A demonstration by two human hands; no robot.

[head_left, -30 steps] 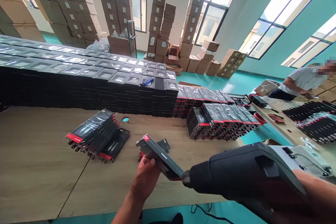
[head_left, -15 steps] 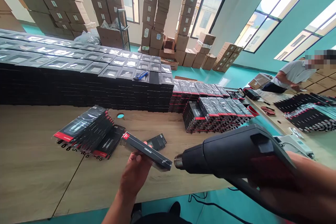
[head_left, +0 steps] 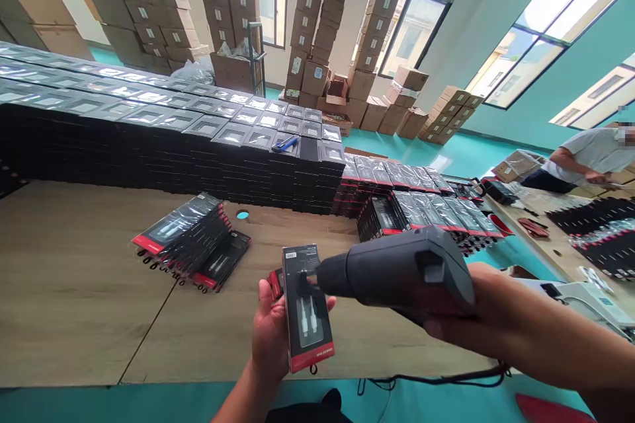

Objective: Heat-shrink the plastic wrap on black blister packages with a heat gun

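My left hand [head_left: 270, 337] grips a flat black retail box [head_left: 305, 307] with a red bottom edge and a cable pictured on its face, held upright and facing me. My right hand [head_left: 464, 320] is wrapped round the handle of a black heat gun [head_left: 397, 271]. The gun's nozzle points left and sits right at the upper face of the box. Both hands hover over the front of the wooden table [head_left: 74, 291]. A small pile of the same boxes [head_left: 191, 241] lies on the table to the left.
A long wall of stacked black boxes [head_left: 163, 145] runs along the table's far side, with a blue utility knife [head_left: 284, 143] on top. Red-edged box stacks [head_left: 421, 208] stand to the right. A person [head_left: 585, 158] works at another table far right. Cardboard cartons [head_left: 317, 53] are stacked behind.
My left hand turned the box from edge-on to upright and facing me. My right hand brought the heat gun left, so its nozzle now meets the box's upper face.
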